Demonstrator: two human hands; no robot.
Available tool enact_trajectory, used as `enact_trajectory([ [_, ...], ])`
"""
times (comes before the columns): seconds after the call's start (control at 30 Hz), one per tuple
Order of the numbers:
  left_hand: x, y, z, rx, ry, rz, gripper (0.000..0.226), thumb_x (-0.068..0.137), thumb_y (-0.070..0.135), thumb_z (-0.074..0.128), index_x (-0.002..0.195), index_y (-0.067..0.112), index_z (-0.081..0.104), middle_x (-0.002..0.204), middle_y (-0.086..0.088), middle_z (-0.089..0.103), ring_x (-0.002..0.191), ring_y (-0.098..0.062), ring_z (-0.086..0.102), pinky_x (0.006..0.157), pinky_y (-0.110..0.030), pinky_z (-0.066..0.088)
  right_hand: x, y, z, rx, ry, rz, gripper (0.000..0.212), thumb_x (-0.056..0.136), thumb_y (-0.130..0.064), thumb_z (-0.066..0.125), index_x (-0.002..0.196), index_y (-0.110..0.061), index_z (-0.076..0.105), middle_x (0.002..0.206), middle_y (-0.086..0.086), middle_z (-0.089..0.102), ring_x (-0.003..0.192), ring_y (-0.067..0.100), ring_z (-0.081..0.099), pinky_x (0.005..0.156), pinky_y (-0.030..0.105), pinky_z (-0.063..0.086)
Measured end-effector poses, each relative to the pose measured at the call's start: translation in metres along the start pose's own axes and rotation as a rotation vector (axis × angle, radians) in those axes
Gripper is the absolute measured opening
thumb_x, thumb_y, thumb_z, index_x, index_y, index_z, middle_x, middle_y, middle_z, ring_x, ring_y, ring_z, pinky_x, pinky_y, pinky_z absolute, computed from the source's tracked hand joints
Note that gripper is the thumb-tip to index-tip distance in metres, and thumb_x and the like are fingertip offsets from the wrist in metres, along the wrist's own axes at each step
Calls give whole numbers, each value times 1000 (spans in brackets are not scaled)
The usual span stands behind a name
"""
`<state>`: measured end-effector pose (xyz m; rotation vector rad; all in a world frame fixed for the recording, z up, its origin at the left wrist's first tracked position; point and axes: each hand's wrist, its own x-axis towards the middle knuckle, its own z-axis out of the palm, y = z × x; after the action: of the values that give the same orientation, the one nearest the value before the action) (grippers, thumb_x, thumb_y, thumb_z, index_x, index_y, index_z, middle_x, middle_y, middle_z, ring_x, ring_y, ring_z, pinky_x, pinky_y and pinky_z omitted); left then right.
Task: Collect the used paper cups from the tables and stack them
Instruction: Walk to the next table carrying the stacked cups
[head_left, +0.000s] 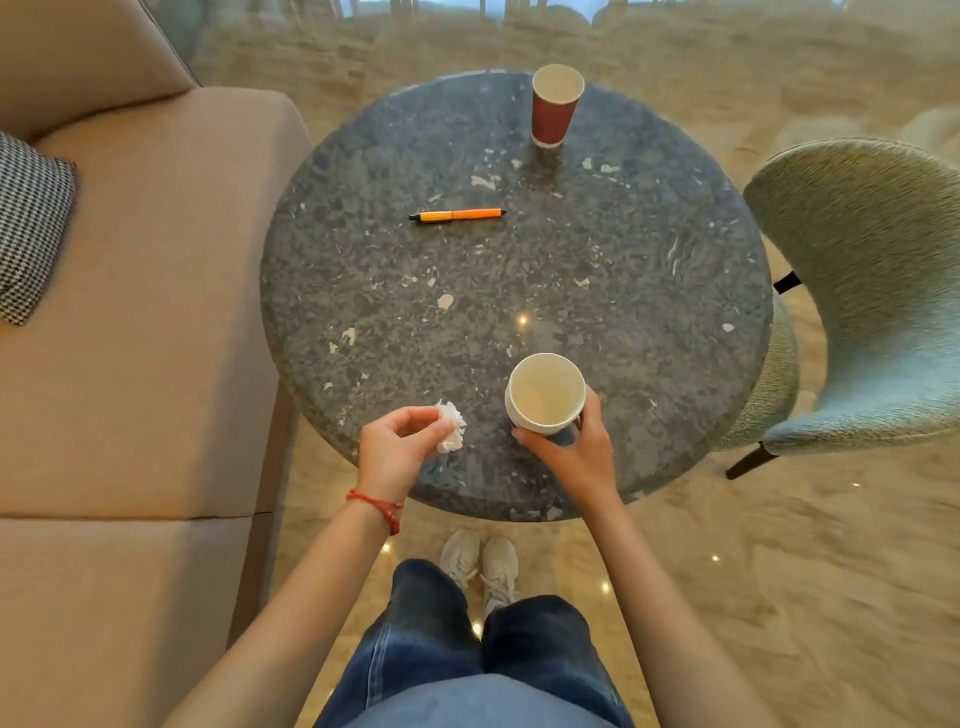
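A white paper cup (544, 391) stands upright near the front edge of the round dark stone table (649, 270). My right hand (576, 447) grips its lower wall from the near side. My left hand (400, 444) pinches a crumpled white tissue (452, 427) just left of that cup, over the table's front edge. A red paper cup (554, 106) stands upright and empty-looking at the far side of the table, away from both hands.
An orange pen (457, 215) lies in the middle of the table. A beige sofa (135, 322) with a checked cushion (28, 223) flanks the table's left side. A pale green chair (872, 291) stands at the right. Polished stone floor surrounds everything.
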<state>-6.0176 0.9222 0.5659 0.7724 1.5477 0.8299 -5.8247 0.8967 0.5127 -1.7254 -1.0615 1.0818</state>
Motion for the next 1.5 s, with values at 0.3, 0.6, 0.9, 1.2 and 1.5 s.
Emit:
enact_trajectory([
  [0.3, 9, -2, -5, 22, -17, -6, 13, 74, 10, 74, 76, 21, 67, 72, 5, 69, 60, 1, 63, 56, -12, 51, 2, 4, 13, -20, 52, -19, 80, 63, -25, 86, 128, -26, 40, 113, -29, 46, 99, -12, 48, 79, -1, 38],
  [0.6, 22, 3, 9, 43, -132, 7, 11, 73, 11, 74, 76, 21, 69, 65, 11, 71, 63, 0, 65, 56, -13, 51, -13, -2, 4, 141, 188, 15, 69, 65, -17, 85, 112, -45, 43, 114, -24, 52, 105, -16, 49, 79, 1, 41],
  [0.9, 9, 7, 79, 186, -401, 39, 11, 74, 13, 74, 76, 24, 70, 69, 9, 72, 67, -2, 67, 56, -11, 49, -61, 12, -51, 239, 492, 89, 66, 63, -18, 85, 110, -44, 46, 109, -26, 57, 103, -14, 53, 77, 4, 44],
  [1.2, -54, -2, 190, 321, -713, 97, 12, 75, 9, 73, 74, 21, 71, 65, 11, 72, 61, 1, 65, 54, -11, 50, -133, 45, -138, 337, 823, 196, 63, 63, -17, 86, 107, -42, 50, 107, -18, 63, 102, -2, 59, 86, 26, 48],
  [1.5, -156, -36, 326, 442, -949, 149, 13, 75, 10, 73, 75, 22, 69, 62, 10, 70, 59, 2, 64, 53, -9, 49, -212, 87, -262, 351, 1064, 207, 63, 63, -19, 86, 111, -37, 49, 109, -9, 63, 105, 12, 60, 93, 42, 50],
])
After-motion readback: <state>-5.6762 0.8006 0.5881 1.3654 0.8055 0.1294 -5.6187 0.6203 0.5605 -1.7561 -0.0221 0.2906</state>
